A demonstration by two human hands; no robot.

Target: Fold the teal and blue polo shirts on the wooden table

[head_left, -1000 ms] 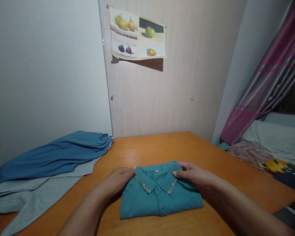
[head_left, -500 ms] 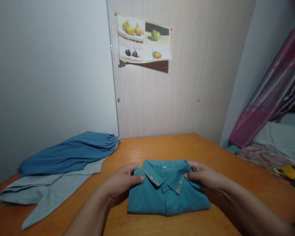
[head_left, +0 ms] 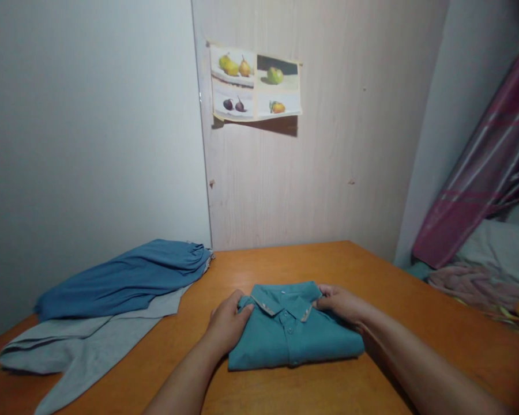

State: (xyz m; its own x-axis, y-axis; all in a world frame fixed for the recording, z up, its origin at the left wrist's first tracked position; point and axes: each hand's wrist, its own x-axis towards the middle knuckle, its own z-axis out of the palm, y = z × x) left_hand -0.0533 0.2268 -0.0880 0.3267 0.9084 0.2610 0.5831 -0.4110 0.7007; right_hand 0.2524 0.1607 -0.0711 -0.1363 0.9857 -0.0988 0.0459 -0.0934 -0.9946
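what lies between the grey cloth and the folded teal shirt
In the head view, a stretch of orange tabletop, then the left hand, which grips the teal shirt.

Bare hands [head_left: 230, 324], bare forearms [head_left: 415, 356]

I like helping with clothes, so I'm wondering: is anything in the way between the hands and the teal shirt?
Nothing visible: the left hand and right hand both hold the teal shirt near its collar. The blue garment and grey garment lie apart, off to the left.
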